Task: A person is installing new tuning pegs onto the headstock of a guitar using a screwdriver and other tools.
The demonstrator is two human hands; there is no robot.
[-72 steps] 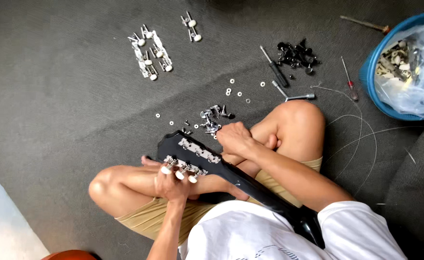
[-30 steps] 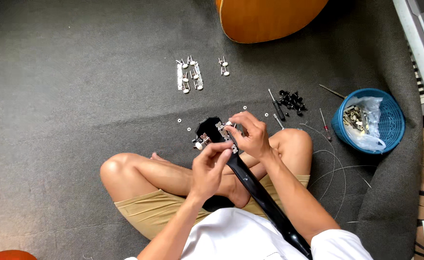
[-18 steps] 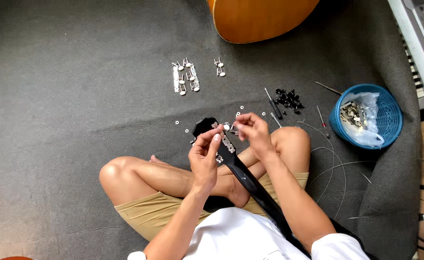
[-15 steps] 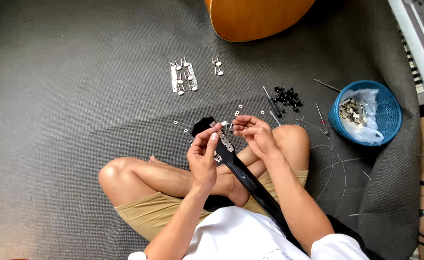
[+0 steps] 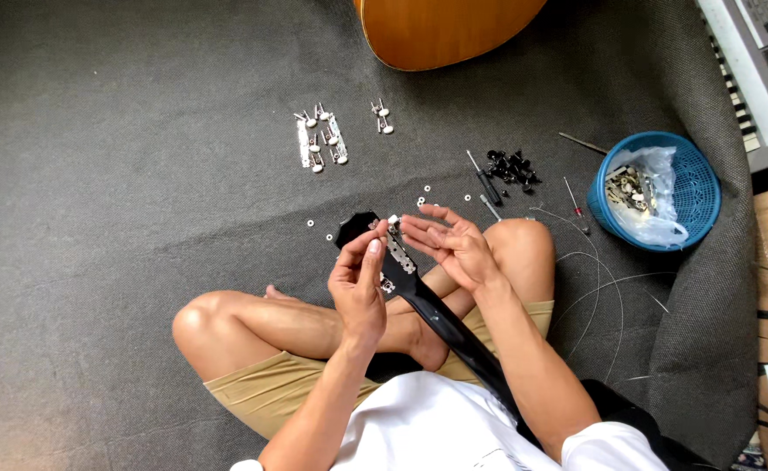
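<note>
I sit cross-legged on grey carpet with a black guitar neck (image 5: 454,327) lying across my lap, its headstock (image 5: 360,231) pointing away. My left hand (image 5: 360,283) holds the headstock's side and pinches a small white-knobbed tuning peg (image 5: 393,221) at its top edge. My right hand (image 5: 452,242) hovers just right of the headstock, fingers spread, palm up, holding nothing. A silver tuner plate (image 5: 400,257) shows between the hands.
Loose tuner sets (image 5: 321,139) and small washers (image 5: 426,190) lie ahead. Screwdrivers (image 5: 485,181) and black pegs (image 5: 511,166) sit to the right, beside a blue basket (image 5: 693,187) with a plastic bag. A guitar body (image 5: 445,30) lies at the top, a keyboard (image 5: 754,70) far right, loose strings (image 5: 593,279) by my knee.
The view has pulled back and the guitar body came into sight. My right hand let go of the headstock and opened; my left hand stayed at the peg.
</note>
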